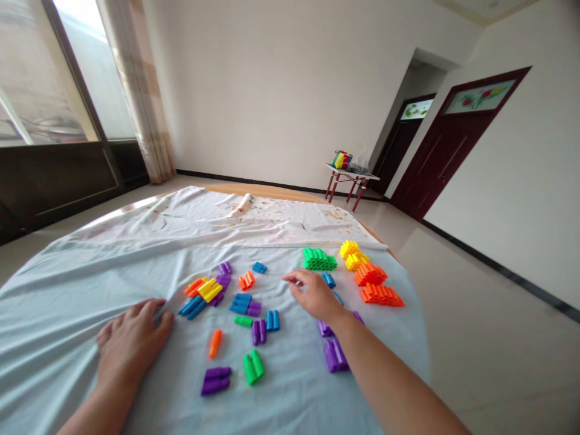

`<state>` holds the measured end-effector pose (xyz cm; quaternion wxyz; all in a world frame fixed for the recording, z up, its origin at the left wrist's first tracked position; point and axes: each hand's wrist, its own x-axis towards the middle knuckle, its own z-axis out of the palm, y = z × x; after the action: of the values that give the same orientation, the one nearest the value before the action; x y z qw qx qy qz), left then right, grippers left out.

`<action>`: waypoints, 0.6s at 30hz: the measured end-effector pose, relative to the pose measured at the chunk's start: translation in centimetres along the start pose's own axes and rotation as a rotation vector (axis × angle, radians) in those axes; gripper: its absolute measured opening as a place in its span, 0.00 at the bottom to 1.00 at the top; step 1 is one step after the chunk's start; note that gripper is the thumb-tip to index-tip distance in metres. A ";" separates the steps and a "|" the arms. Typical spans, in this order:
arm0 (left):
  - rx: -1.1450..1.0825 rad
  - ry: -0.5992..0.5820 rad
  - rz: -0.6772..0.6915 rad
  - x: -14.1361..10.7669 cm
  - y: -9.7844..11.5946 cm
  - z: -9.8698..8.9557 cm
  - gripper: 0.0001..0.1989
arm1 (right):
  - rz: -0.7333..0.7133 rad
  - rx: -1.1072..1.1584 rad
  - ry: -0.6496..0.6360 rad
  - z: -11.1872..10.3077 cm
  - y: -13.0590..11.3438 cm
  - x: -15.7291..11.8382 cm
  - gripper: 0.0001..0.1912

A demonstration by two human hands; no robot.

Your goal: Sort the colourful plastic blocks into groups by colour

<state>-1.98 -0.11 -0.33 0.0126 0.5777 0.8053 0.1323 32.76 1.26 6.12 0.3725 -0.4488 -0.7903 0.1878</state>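
Lying scattered on a pale blue sheet [281, 393]: ribbed plastic building blocks [380, 295], multicoloured. Right hand [315, 296] is hovering just beside a blue block [328, 280], fingers [294, 278] loosely curled, pinching nothing; left hand [131, 344] is resting on the sheet, fingers [151, 314] slightly spread.

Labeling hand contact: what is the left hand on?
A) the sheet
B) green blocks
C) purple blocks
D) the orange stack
A: the left hand rests on the pale blue sheet, beside a fold in it.
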 end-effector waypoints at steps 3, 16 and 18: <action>-0.008 -0.012 0.032 -0.3 0.2 -0.4 0.26 | -0.014 -0.002 -0.083 4.8 -1.7 0.0 0.14; -0.078 0.001 0.037 -0.7 0.4 -0.8 0.25 | 0.124 -0.257 -0.158 10.6 -2.2 1.4 0.23; -0.089 0.008 0.034 -0.7 0.3 -0.8 0.25 | 0.124 -0.222 -0.129 10.3 -2.2 1.2 0.25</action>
<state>-1.66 -0.85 0.43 0.0327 0.5896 0.7888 0.1704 23.33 1.53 1.27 0.2566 -0.5224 -0.7992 0.1502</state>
